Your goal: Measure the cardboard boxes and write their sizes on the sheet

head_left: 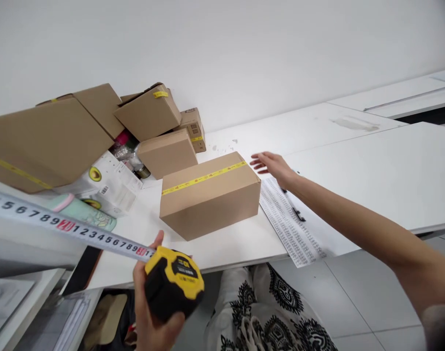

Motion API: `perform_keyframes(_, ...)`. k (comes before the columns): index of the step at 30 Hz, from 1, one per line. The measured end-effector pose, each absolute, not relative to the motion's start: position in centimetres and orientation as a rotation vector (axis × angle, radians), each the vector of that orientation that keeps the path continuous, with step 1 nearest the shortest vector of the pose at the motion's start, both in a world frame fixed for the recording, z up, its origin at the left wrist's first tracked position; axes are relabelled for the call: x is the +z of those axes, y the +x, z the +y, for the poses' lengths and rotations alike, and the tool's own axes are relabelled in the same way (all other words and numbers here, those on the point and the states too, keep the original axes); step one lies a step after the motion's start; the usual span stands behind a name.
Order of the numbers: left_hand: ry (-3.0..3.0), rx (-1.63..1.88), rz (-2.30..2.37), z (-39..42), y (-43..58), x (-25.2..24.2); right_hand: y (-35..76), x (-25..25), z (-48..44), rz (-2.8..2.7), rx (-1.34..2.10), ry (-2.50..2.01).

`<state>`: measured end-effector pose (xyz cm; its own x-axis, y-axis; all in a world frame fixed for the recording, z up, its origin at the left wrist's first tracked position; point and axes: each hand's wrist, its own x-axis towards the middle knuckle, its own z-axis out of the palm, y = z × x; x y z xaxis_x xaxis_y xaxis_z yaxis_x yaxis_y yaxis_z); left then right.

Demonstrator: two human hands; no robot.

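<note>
My left hand (152, 312) is wrapped round a yellow and black tape measure (174, 282) in front of the table's edge. Its white blade (79, 231) is drawn out and runs up to the left, past the frame's edge. On the white table sits a closed cardboard box (211, 200), sealed along the top with yellow printed tape. Just off the box's right end is my right hand (273, 168), fingers stretched out and holding nothing. Beneath my right forearm lie printed sheets (292, 224) with a black pen (297, 213) on them.
Several more cardboard boxes (149, 114) crowd the table's back left. Near them are a white carton with avocado pictures (114, 180) and a mint-green bottle (101, 219). An open drawer (61, 312) juts out at lower left. The wall (244, 58) stands behind.
</note>
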<state>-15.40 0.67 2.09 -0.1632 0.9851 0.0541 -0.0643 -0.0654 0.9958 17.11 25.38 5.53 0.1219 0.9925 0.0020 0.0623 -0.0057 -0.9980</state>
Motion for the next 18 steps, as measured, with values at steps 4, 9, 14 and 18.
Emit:
perform_keyframes(4, 0.974, 1.601, 1.255, 3.4, -16.4, 0.9, 17.3, 2.3, 21.0, -1.306, 1.260, -1.296)
perform_keyframes(9, 0.908, 1.663, 1.143, 6.1, -16.2, 1.4, 16.7, 3.0, 17.9, -1.521, 1.277, -1.174)
perform_keyframes(14, 0.957, 1.694, 1.137, 8.4, -18.2, 5.3, 16.2, 6.2, 18.4, -1.664, 0.870, -1.292)
perform_keyframes(18, 0.976, 1.586, 1.137, 11.2, -19.1, 7.3, 15.4, 6.2, 21.3, -1.662, 0.934, -1.351)
